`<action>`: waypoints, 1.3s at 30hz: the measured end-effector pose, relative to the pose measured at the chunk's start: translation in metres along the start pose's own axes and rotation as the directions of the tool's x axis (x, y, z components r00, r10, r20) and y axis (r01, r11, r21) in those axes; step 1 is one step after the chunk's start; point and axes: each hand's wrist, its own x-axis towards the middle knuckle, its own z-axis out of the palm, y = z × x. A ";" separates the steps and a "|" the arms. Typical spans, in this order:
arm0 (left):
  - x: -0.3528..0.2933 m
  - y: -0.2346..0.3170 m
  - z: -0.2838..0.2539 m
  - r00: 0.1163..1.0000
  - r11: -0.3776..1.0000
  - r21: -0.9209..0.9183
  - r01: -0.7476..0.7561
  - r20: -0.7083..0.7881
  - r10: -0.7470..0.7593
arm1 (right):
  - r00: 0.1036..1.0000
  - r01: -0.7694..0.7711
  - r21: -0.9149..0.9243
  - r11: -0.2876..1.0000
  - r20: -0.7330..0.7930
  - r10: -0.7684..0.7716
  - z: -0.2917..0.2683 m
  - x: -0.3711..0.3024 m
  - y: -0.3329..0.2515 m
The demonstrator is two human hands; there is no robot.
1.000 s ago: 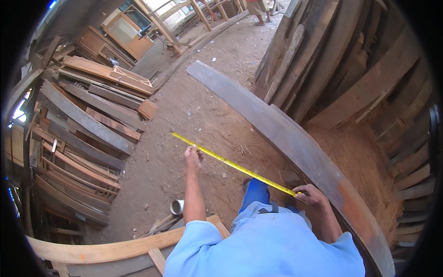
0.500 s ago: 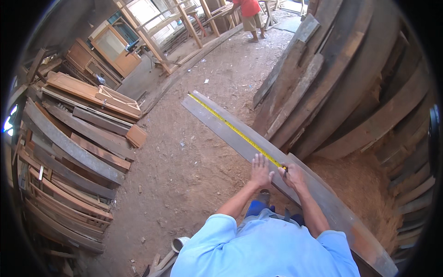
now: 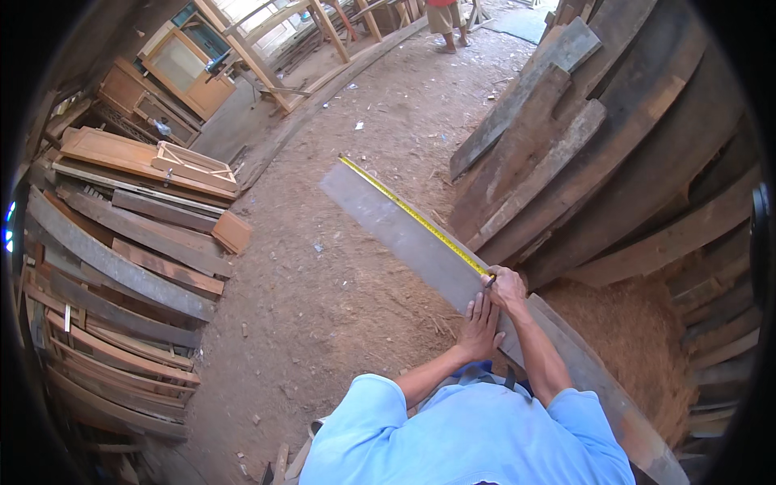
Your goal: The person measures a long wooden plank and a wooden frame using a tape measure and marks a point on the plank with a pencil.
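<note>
A long grey plank (image 3: 420, 252) lies diagonally in front of me, running from the upper left to the lower right. Stretched along its far edge is the yellow blade of a tape measure (image 3: 414, 212). My right hand (image 3: 509, 289) is closed on the near end of the tape, at the plank's far edge; a small dark part shows at the fingertips, and the rest is covered by the hand. Just to the near left, my left hand (image 3: 482, 330) lies flat on the plank, fingers straight, holding nothing.
Stacked boards and frames (image 3: 137, 250) line the left side. Big rough slabs (image 3: 582, 162) lean along the right, with sawdust (image 3: 622, 335) below them. Wood scraps litter the dirt floor (image 3: 299, 323). A person (image 3: 444, 24) stands far off beside timber frames (image 3: 250, 61).
The tape now runs along the plank's far edge instead of across its face. My right hand has shifted to that edge; my left hand has moved right and nearer, onto the plank.
</note>
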 end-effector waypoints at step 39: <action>0.156 0.022 0.069 0.851 0.916 -0.163 -0.367 0.338 0.401 | 0.808 -0.274 -0.013 0.962 -0.546 0.223 -0.104 -0.249 0.334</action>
